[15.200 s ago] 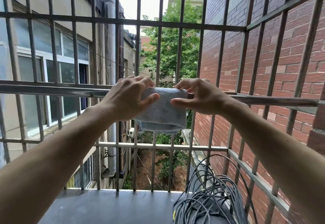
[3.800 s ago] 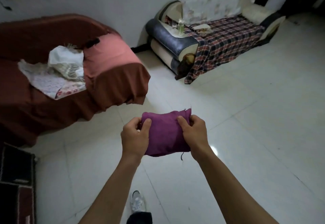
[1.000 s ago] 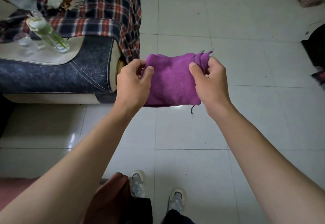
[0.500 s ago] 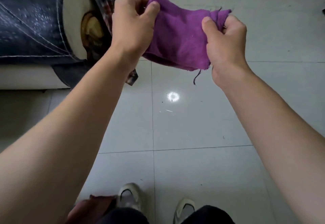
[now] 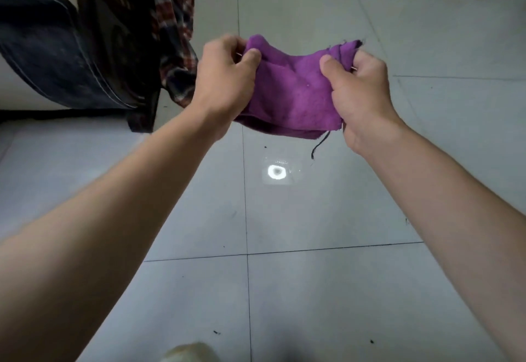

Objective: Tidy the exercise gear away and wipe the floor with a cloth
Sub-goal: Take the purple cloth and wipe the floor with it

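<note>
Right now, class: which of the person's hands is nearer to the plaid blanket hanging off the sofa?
Left. The left hand sits just beside the plaid blanket; the right hand is across the purple cloth, farther away.

The single head-worn view looks steeply down from above the purple cloth, which sits just above the frame's centre, close enough that both forearms run in from the lower corners and fill much of the lower half. Below the cloth lies the tiled floor, seen almost square-on, with a bright light reflection on it just under the cloth and the tip of a pale shoe at the bottom edge. Left of and above the cloth, the dark sofa end and its plaid cover lean inward with wide-angle bending; no second view overlaps this one.
</note>
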`<state>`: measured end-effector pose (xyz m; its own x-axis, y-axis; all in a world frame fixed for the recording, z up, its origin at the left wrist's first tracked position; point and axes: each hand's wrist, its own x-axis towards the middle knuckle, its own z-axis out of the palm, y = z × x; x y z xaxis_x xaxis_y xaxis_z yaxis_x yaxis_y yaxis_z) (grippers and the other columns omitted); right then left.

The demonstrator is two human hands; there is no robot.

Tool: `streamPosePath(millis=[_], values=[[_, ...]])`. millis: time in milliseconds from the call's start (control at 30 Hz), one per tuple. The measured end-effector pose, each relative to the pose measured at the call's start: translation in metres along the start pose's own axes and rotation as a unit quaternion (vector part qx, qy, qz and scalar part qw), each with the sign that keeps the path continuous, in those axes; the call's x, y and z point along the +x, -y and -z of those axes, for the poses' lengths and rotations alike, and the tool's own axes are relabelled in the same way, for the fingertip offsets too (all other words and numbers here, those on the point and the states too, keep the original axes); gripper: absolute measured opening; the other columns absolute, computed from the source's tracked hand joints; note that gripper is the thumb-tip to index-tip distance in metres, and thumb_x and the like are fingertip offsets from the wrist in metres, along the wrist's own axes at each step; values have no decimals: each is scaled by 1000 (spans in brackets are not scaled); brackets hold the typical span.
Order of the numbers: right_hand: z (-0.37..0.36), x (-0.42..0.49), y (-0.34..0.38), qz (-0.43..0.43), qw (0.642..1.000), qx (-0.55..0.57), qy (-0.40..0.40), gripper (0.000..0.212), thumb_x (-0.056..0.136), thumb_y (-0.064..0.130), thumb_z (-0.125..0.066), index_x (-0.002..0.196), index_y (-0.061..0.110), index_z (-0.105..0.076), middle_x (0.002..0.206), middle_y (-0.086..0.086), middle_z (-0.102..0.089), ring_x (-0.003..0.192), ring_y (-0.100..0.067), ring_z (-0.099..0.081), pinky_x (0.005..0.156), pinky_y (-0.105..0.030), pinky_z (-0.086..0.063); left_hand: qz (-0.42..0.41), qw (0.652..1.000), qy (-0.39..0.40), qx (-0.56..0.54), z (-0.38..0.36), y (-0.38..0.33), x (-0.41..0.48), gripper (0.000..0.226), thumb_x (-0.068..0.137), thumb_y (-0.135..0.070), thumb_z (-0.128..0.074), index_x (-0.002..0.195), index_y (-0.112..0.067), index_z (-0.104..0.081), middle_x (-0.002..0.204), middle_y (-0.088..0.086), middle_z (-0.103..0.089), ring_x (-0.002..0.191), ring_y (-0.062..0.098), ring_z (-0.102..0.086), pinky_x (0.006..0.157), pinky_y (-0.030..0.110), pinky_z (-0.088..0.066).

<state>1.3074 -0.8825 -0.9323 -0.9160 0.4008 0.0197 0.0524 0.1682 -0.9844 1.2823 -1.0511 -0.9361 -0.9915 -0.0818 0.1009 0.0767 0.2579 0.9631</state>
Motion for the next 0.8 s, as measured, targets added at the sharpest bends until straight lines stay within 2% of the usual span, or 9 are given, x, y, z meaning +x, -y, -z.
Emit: streamPosePath(millis=[67, 167, 267, 333, 400, 467, 633, 733, 800], values=[[-3, -6, -17, -15, 1000, -10, 5, 33, 85, 28, -62, 102, -1, -62, 89, -7, -66, 81, -20, -62, 83, -57, -57, 11, 1000, 4, 0, -1, 18, -4, 18, 95, -23, -56, 78, -26, -62, 78, -7, -62, 72, 8, -56, 63, 26, -45], [-14, -15, -33, -28, 998, -48, 17, 25, 91, 28, -56, 104, 7, -61, 95, -4, -68, 85, -19, -65, 84, -53, -58, 31, 999, 11, 3, 7, 37, -8, 17, 93, -23, -56, 79, -26, -63, 78, -5, -64, 75, 12, -59, 66, 31, -49], [-27, -20, -41, -54, 992, -110, 34, 25, 89, 37, -53, 104, 17, -56, 105, -3, -66, 94, -23, -66, 87, -49, -58, 53, 998, 24, -10, 21, 46, -12, 10, 88, -26, -59, 80, -25, -65, 87, 3, -70, 85, 23, -67, 79, 43, -57], [-30, -22, -48, -63, 985, -153, 48, 20, 94, 36, -52, 103, 19, -52, 104, -2, -60, 94, -23, -62, 84, -43, -57, 73, 996, 40, -18, 25, 48, -15, 8, 90, -24, -62, 83, -23, -65, 90, 5, -70, 84, 22, -67, 73, 40, -58], [-31, -25, -57, -64, 982, -166, 60, 18, 97, 33, -54, 103, 15, -54, 101, -1, -59, 93, -21, -60, 85, -41, -55, 87, 995, 47, -32, 23, 52, -19, 13, 94, -19, -62, 81, -21, -63, 84, 3, -66, 75, 16, -63, 60, 28, -52], [-26, -28, -64, -64, 982, -163, 67, 20, 97, 28, -57, 102, 9, -57, 98, -1, -61, 91, -19, -61, 86, -40, -54, 94, 993, 56, -36, 16, 57, -23, 15, 94, -17, -62, 79, -20, -61, 80, 2, -64, 70, 13, -60, 56, 23, -48], [-6, -39, -93, -137, 983, -70, 104, 23, 87, 17, -72, 108, 15, -62, 107, -7, -72, 99, -24, -71, 90, -45, -59, 104, 991, 80, 28, -3, 94, -38, 6, 94, -19, -56, 92, -20, -62, 93, 2, -65, 85, 20, -61, 71, 36, -51], [5, -45, -124, -137, 975, -148, 89, 17, 89, 18, -69, 103, 17, -59, 102, 1, -68, 95, -20, -67, 87, -39, -56, 104, 985, 110, 85, -20, 118, -56, 13, 96, -16, -52, 105, -15, -60, 101, 1, -63, 93, 19, -60, 78, 35, -52], [9, -50, -144, -112, 967, -218, 70, 11, 92, 16, -65, 97, 15, -55, 94, 1, -63, 86, -20, -60, 76, -30, -45, 117, 981, 119, 98, -32, 133, -69, 13, 96, -13, -51, 106, -14, -60, 101, 0, -63, 94, 18, -59, 75, 31, -50]])
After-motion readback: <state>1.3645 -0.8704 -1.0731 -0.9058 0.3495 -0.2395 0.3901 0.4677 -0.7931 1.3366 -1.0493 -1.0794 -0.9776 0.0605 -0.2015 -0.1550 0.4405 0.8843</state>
